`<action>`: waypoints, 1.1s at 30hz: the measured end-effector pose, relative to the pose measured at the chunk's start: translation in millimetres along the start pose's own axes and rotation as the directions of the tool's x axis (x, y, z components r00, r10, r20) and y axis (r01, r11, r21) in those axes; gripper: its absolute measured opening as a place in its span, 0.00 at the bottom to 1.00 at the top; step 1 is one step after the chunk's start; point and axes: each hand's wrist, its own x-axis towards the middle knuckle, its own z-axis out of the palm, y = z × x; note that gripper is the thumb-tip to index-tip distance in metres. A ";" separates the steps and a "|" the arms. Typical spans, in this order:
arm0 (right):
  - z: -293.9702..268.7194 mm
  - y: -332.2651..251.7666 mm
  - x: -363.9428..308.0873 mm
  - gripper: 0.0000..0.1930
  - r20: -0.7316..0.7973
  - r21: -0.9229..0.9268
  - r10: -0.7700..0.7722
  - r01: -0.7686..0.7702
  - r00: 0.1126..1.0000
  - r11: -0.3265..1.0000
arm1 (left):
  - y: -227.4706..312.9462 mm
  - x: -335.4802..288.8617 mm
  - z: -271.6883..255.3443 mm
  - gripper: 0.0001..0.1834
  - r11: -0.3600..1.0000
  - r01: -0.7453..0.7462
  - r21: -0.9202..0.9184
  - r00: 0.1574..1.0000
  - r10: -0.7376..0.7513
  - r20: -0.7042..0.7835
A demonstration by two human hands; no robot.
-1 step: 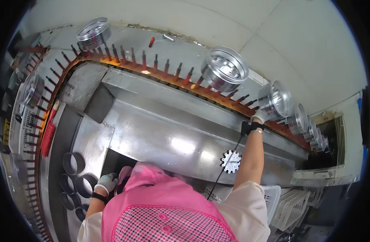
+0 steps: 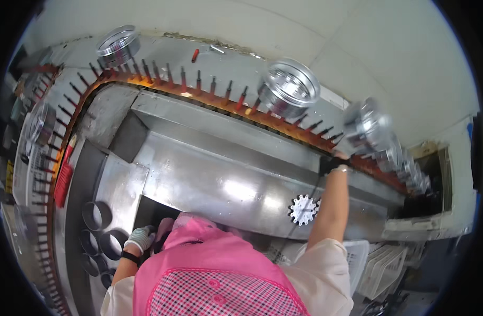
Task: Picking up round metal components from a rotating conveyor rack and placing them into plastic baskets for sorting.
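My right hand (image 2: 346,149), in a pale glove, reaches to the far right. It grips the lower edge of a shiny metal ring (image 2: 366,126), which is blurred and tilted above the conveyor with its row of pegs (image 2: 215,102). Left of that, another wide metal ring (image 2: 289,87) sits on the pegs. My left hand (image 2: 140,238), in a striped glove, is low at the left with its fingers curled. A dark curved edge shows beside it; what it holds is mostly hidden by the pink apron (image 2: 215,263). Several dark rings (image 2: 97,216) stand just left of it.
More metal rings (image 2: 410,168) line the conveyor toward an opening in the wall at right. A white toothed disc (image 2: 304,209) lies on the metal worktop (image 2: 199,168). A red brush (image 2: 64,181) is at left; white baskets (image 2: 381,271) stand at lower right.
My right hand and the metal ring have shifted slightly right, and the ring has become blurred. My left hand has stayed in place. Rings on the pegs sit slightly farther left.
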 end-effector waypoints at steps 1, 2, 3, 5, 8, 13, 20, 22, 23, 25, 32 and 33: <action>-9.5 -2.7 -11.0 0.29 -0.010 0.061 -0.060 0.061 0.998 0.996 | 7.2 -4.3 -0.3 0.20 0.999 0.032 0.014 0.999 -0.032 -0.019; 11.4 45.6 31.2 0.28 -0.004 0.079 -0.063 0.063 0.998 0.995 | 18.9 2.2 -9.1 0.20 1.000 -0.001 0.027 1.000 0.002 -0.023; 39.0 108.2 77.6 0.27 0.020 0.069 -0.036 0.035 0.999 0.997 | 34.4 15.5 -22.1 0.20 0.996 -0.064 0.064 0.998 0.065 -0.006; 79.3 295.6 161.0 0.25 0.033 -0.011 0.029 -0.029 0.999 1.000 | 49.1 60.3 -21.1 0.20 0.973 -0.199 0.117 0.979 0.192 0.070; 80.8 537.7 157.9 0.23 0.071 -0.171 0.120 -0.107 0.990 0.980 | 58.6 119.6 16.9 0.19 0.891 -0.404 0.206 0.914 0.382 0.138; -22.2 562.1 -91.7 0.21 0.153 -0.072 0.101 -0.091 0.983 0.993 | 120.6 107.8 45.1 0.17 0.861 -0.487 0.142 0.859 0.444 0.255; -73.8 704.3 -323.4 0.24 0.243 0.102 0.601 -0.636 0.762 0.765 | 217.5 68.3 103.8 0.18 0.633 -0.743 0.218 0.653 0.616 0.441; -15.5 765.5 -412.5 0.24 0.291 0.019 0.515 -0.543 0.807 0.840 | 241.4 39.7 119.3 0.17 0.612 -0.750 0.252 0.648 0.600 0.469; -6.9 758.1 -423.5 0.23 0.453 -0.058 0.652 -0.710 0.608 0.702 | 245.1 19.9 122.2 0.17 0.616 -0.730 0.296 0.672 0.568 0.475; 31.5 767.4 -462.8 0.19 0.584 -0.197 0.645 -0.685 0.493 0.702 | 256.5 -20.6 124.2 0.16 0.624 -0.707 0.332 0.700 0.555 0.448; 121.4 748.0 -517.6 0.12 0.702 -0.090 0.622 -0.823 0.347 0.561 | 253.1 -79.9 131.5 0.18 0.616 -0.613 0.495 0.790 0.455 0.411; 133.9 739.6 -515.6 0.12 0.716 -0.126 0.632 -0.835 0.297 0.535 | 248.9 -85.1 130.8 0.18 0.601 -0.600 0.529 0.800 0.450 0.396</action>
